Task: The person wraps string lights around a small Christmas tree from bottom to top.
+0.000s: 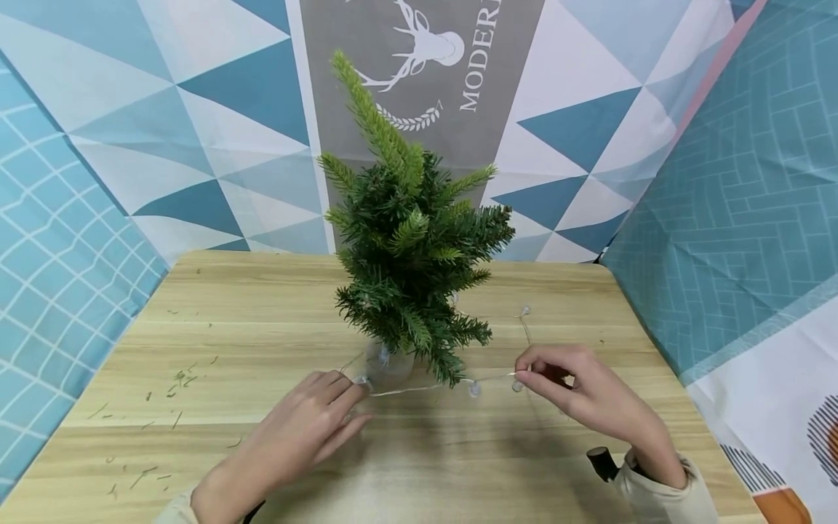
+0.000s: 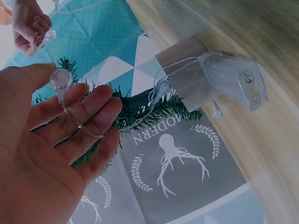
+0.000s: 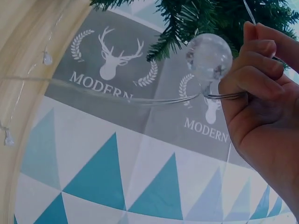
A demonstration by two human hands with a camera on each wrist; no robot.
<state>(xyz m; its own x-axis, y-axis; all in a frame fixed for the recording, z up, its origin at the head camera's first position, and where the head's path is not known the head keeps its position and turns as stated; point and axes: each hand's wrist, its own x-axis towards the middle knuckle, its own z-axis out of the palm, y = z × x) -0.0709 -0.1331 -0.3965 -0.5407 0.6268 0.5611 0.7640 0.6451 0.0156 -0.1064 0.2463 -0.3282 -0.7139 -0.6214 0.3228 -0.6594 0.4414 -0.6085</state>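
A small artificial Christmas tree (image 1: 409, 247) stands upright on the wooden table. Clear round bulbs sit along a thin-wire string of fairy lights (image 1: 419, 388), which crosses in front of the tree's base between both hands. My left hand (image 1: 308, 418) holds the string left of the base; its wire runs over the bent fingers, with a bulb (image 2: 60, 81) by the thumb. My right hand (image 1: 579, 389) pinches the wire between thumb and index finger, right of the tree. A large clear bulb (image 3: 209, 57) hangs beside its curled fingers.
A translucent battery box (image 2: 236, 83) lies against the tree's round wooden base (image 2: 184, 70). More string with a bulb (image 1: 526, 311) trails over the table at right. Loose green needles (image 1: 183, 378) litter the left side. Patterned cloths (image 1: 255, 131) stand behind and beside the table.
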